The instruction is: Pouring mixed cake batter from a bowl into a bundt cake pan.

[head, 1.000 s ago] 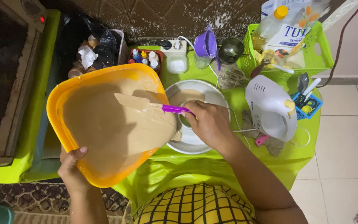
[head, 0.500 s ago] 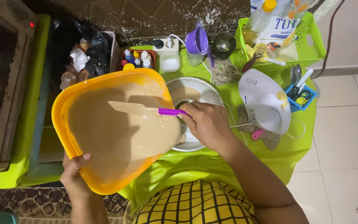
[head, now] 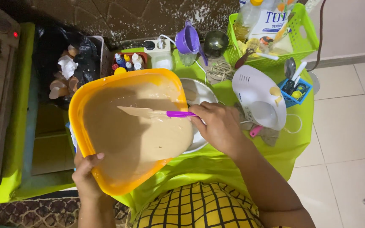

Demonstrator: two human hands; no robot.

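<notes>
My left hand (head: 87, 173) grips the near rim of an orange bowl (head: 77, 126) filled with beige batter (head: 140, 135), tipping it toward a white pan (head: 199, 90) on the green-covered table (head: 292, 139). My right hand (head: 218, 124) holds a spatula by its purple handle (head: 180, 114); the batter-coated blade (head: 138, 112) rests inside the bowl. The pan is mostly hidden behind the bowl and my right hand.
A white hand mixer (head: 260, 99) lies right of the pan. A green basket (head: 305, 40) with bottles, a purple jug (head: 189, 42), a power strip (head: 159, 44), small colouring bottles (head: 127, 63) and a blue tub of utensils (head: 294, 88) stand behind. A black bag of eggshells (head: 66, 63) is at the left.
The spatula blade has slid left and deeper into the bowl, sweeping across the batter. The bowl has stayed tilted over the pan in my left hand.
</notes>
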